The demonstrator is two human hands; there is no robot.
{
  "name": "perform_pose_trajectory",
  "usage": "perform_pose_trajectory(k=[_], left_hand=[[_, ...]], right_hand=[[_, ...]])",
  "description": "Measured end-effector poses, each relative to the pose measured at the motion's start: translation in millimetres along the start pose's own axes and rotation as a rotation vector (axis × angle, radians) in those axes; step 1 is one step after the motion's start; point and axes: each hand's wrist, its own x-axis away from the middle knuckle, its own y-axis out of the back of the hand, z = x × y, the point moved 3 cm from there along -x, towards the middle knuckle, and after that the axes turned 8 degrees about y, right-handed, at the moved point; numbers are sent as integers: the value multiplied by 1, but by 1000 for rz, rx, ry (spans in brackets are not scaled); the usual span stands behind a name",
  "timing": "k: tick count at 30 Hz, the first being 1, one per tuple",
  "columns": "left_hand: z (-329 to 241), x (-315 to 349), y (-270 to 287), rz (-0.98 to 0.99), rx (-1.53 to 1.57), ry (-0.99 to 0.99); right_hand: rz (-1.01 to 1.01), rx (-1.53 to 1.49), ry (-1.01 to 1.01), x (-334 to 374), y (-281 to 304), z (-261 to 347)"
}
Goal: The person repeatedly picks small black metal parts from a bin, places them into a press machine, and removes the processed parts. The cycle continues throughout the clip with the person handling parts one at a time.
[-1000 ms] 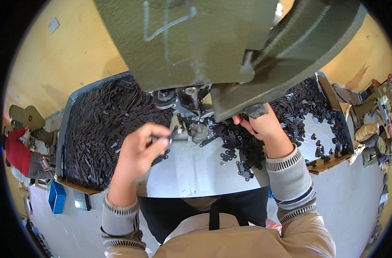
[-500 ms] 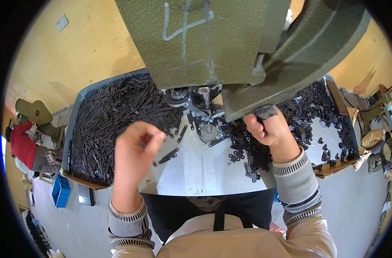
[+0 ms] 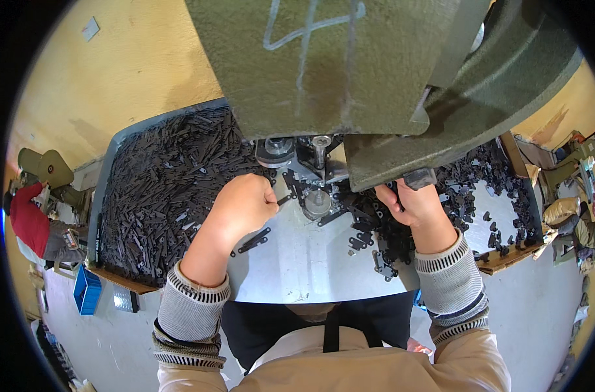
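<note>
My left hand [image 3: 248, 204] is closed, its thumb and fingertips pinching a small black metal strip [image 3: 285, 199] at the right edge of the large heap of similar strips [image 3: 160, 176]. Just right of it stand the machine's round metal post [image 3: 317, 204] and the spindle [image 3: 321, 153] above. My right hand [image 3: 413, 208] is curled shut below a dark block [image 3: 419, 178] at the lower edge of the green machine arm. Something dark shows between its fingers; I cannot make out what. Below that hand, joined black pieces [image 3: 383, 242] lie piled on the metal table [image 3: 297, 261].
The green machine head [image 3: 310, 72] hangs over the table's middle. More black parts [image 3: 500, 183] lie in the right tray, edged with cardboard [image 3: 512, 257]. A pair of loose strips [image 3: 253, 240] lies near my left wrist. At far left a person in red [image 3: 29, 219] sits near a blue crate [image 3: 87, 291].
My left hand has moved right and away from me, from above the heap's edge to a strip beside the post. My right hand stays curled under the machine arm. The view has shifted slightly.
</note>
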Motion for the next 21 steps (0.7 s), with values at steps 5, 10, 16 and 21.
perform_pose_trajectory(k=[5,10,16,21], left_hand=[[-8,3,-1,-10,52,-49],[-10,7,3,-97,755,25],[-13,9,-8,56,1056,56],[-14,7,-13,92,1205,-35]], right_hand=[[38,147,-35,5,-8,7],[37,185,-193,11,-19,2],[62,437,-306,15,-27,-7],[15,412,-231,13,-30,-6]])
